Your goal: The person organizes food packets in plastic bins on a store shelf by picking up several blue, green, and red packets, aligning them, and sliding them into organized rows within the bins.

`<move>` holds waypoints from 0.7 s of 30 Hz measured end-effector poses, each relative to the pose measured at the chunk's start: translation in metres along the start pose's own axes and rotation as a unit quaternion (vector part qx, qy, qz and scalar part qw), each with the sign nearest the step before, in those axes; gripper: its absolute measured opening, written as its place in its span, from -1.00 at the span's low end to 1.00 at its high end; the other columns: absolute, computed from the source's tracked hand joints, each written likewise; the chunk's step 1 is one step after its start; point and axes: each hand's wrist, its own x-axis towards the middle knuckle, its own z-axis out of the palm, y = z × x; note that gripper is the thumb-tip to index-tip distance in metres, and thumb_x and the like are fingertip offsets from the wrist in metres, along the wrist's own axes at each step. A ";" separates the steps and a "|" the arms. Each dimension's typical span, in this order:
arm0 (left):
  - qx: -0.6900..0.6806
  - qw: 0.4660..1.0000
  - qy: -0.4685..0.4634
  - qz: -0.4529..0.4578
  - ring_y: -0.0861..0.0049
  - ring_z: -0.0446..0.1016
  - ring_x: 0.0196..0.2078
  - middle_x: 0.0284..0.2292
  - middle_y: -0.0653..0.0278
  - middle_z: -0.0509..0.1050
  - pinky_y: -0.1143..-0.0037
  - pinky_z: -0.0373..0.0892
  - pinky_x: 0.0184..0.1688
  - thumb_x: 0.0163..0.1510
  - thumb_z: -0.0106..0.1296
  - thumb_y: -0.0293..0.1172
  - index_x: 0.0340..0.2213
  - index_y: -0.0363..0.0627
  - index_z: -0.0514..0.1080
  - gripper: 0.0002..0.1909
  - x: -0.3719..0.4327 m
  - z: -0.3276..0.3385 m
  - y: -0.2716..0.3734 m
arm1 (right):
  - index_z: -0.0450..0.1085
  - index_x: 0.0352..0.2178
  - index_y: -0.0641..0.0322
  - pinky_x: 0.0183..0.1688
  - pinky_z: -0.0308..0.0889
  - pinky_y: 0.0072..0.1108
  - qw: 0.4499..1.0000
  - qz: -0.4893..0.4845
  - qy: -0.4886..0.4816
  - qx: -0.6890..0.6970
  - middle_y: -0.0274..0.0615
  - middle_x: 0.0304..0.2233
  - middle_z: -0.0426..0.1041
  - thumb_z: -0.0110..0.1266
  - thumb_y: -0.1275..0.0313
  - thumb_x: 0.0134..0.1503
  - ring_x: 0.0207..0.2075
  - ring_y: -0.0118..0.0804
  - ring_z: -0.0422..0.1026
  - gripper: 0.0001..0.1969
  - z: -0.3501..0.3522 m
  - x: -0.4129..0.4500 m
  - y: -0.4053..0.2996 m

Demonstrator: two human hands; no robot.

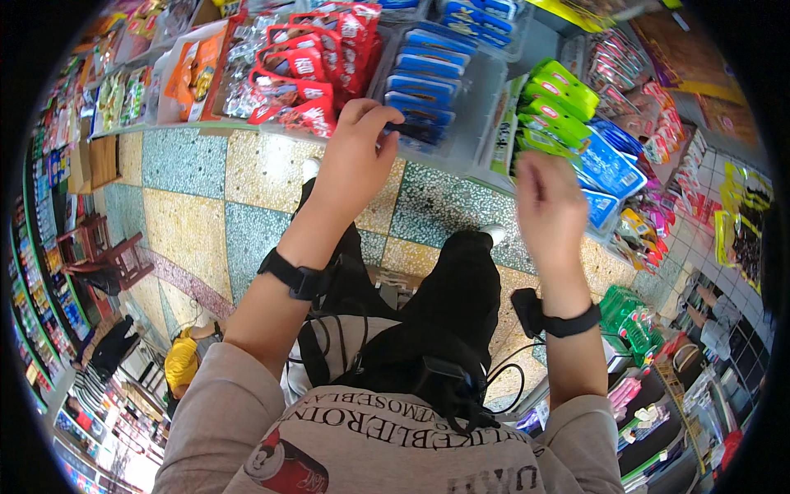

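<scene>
My left hand (364,145) is at the front of a clear plastic bin (472,123), its thumb and fingers at the dark lower edge of a blue snack packet (426,117) in a row of similar packets. Whether the fingers are closed on it is hard to tell. Red snack bags (308,74) stand in the tray just left of this hand. My right hand (548,191), blurred and with curled fingers, is over the front edge of the display, close to green packets (555,99) and blue packets (608,160). Its fingertips are partly hidden.
Orange packets (196,77) sit in a white bin at the left. A wooden stool (114,256) and stocked shelves stand farther left. Green plastic bottles (629,321) are at the right. A person in yellow (182,364) and other people are behind. Tiled floor (259,234) shows below the display.
</scene>
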 end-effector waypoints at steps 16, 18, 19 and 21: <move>-0.132 0.959 -0.246 0.051 0.63 0.24 -0.61 -0.54 0.28 0.23 0.69 0.19 -0.57 -0.26 -0.14 -0.63 -0.56 -0.21 0.27 -0.90 -0.003 0.022 0.047 | 0.17 -0.32 0.23 -0.29 0.12 -0.43 0.954 0.100 0.028 -0.282 -0.06 -0.41 0.24 -0.03 0.49 -0.32 -0.33 -0.10 0.20 -0.60 -0.025 0.006 0.084; -0.169 0.947 -0.271 0.031 0.68 0.25 -0.57 -0.54 0.30 0.25 0.71 0.20 -0.54 -0.24 -0.14 -0.62 -0.55 -0.22 0.26 -0.90 -0.003 0.024 0.049 | 0.17 -0.34 0.25 -0.32 0.14 -0.43 0.950 0.134 0.019 -0.281 -0.07 -0.43 0.25 -0.03 0.49 -0.32 -0.36 -0.10 0.22 -0.62 -0.027 0.007 0.076; -0.166 0.947 -0.274 0.033 0.68 0.25 -0.57 -0.54 0.30 0.25 0.71 0.20 -0.54 -0.24 -0.14 -0.62 -0.55 -0.22 0.26 -0.90 -0.003 0.027 0.051 | 0.18 -0.36 0.26 -0.34 0.16 -0.44 0.946 0.161 0.008 -0.281 -0.09 -0.46 0.26 -0.03 0.48 -0.32 -0.39 -0.11 0.24 -0.64 -0.028 0.007 0.074; -0.239 0.926 -0.292 -0.029 0.72 0.24 -0.53 -0.51 0.33 0.26 0.72 0.19 -0.50 -0.21 -0.16 -0.60 -0.53 -0.24 0.26 -0.92 -0.005 0.032 0.054 | 0.22 -0.46 0.30 -0.43 0.19 -0.49 0.963 0.128 0.035 -0.236 -0.10 -0.54 0.27 -0.03 0.50 -0.32 -0.50 -0.14 0.27 -0.74 -0.031 -0.002 0.077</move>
